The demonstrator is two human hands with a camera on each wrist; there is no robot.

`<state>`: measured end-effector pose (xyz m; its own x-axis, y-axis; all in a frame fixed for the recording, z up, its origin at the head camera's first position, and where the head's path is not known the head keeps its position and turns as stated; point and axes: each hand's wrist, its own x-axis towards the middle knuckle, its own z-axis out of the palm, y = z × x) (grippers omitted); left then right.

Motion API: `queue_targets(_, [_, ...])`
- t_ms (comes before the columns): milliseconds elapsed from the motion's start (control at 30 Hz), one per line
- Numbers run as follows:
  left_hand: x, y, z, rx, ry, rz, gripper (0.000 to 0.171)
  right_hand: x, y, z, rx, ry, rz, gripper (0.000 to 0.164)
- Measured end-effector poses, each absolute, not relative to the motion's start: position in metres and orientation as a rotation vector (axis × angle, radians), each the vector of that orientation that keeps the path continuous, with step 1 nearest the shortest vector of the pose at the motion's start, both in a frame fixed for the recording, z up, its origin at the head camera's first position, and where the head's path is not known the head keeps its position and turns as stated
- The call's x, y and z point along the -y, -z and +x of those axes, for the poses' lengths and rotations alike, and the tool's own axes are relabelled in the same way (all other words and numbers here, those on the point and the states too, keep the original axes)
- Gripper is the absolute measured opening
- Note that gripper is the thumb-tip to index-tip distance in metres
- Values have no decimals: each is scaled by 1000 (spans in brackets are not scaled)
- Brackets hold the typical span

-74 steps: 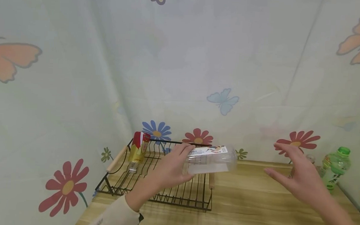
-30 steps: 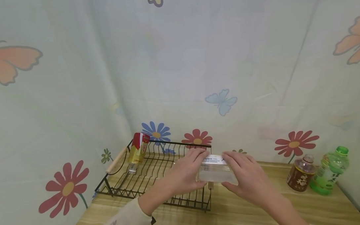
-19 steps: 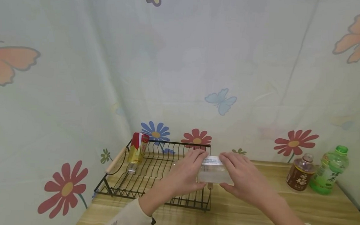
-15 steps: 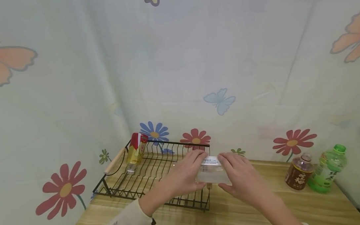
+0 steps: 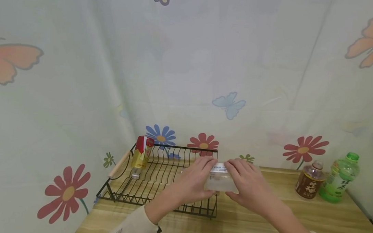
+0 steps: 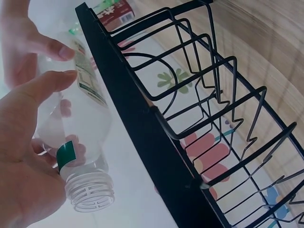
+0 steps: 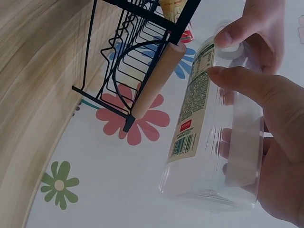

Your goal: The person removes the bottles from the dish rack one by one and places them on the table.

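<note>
A clear plastic bottle [image 5: 222,183] with a printed paper label is held sideways above the table, by the right end of the rack. My left hand [image 5: 191,182] grips its neck half; in the left wrist view the bare threaded mouth sticks out past the palm. From the other side my right hand [image 5: 249,184] grips the body toward the base, which shows in the right wrist view. Both thumbs lie along the near side, their tips close to each other at the label [image 7: 192,102]. Fingers wrap round the far side, partly hidden.
A black wire dish rack [image 5: 185,148] with wooden handles [image 5: 120,165] stands left of centre. Inside its left end leans a red-and-gold container [image 5: 143,152]. At the right back stand a brown-labelled bottle [image 5: 309,184] and a green bottle [image 5: 338,180], near the flowered curtain [image 5: 268,81].
My right hand, open and apart at the right 2.5 s ago, has come left and taken hold of the bottle alongside my left hand. Since then it has edged slightly closer to the left.
</note>
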<state>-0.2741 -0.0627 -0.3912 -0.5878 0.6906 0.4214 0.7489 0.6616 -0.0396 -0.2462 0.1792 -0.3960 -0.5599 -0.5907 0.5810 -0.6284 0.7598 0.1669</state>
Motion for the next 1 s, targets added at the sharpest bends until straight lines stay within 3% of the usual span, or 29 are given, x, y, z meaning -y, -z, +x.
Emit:
queue_targets(567, [60,390,-269,2512,174,-1109,99,-177,401,-244,2377,26,868,110])
queue_targets(1000, [59,385,-270,2560,219,-1116,100,-180,401,-248,2224,-25,917,103])
